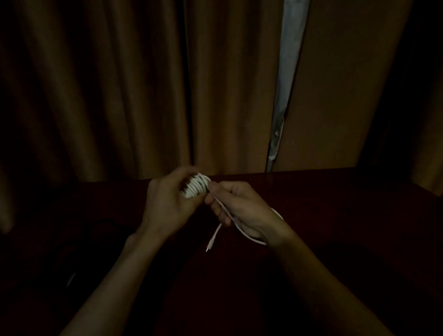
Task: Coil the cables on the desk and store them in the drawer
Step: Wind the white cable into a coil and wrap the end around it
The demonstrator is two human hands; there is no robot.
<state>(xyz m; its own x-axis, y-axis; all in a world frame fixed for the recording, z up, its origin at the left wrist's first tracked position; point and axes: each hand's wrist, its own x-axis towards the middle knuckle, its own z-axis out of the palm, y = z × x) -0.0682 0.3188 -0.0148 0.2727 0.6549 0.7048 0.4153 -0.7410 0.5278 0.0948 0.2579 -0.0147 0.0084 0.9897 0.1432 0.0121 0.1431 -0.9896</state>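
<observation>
Behind the desk, heavy brown curtains fill the whole upper part of the head view, hanging in deep folds, with one narrow pale gap running down right of centre. Below them a dark reddish desk stretches across the scene; its far edge meets the curtains in a straight line just beyond the hands, and its right side slants away into shadow. Bare desk surface lies open on both sides of the hands and in front of them, though the room is very dim and the lower left holds a faint dark shape too murky to identify. Two bare forearms reach up from the bottom corners and meet over the middle of the desk. The left hand is raised with its back to the camera, fingers curled, and a white cable is wound round them in a tight stack of turns. The right hand sits just beside it, thumb and fingers pinching the loose run of the same cable right at the coil. From that pinch the cable trails down across the right palm and loops round the right wrist. A short free end hangs below the right fingers, ending in a small connector that dangles over the desk.
</observation>
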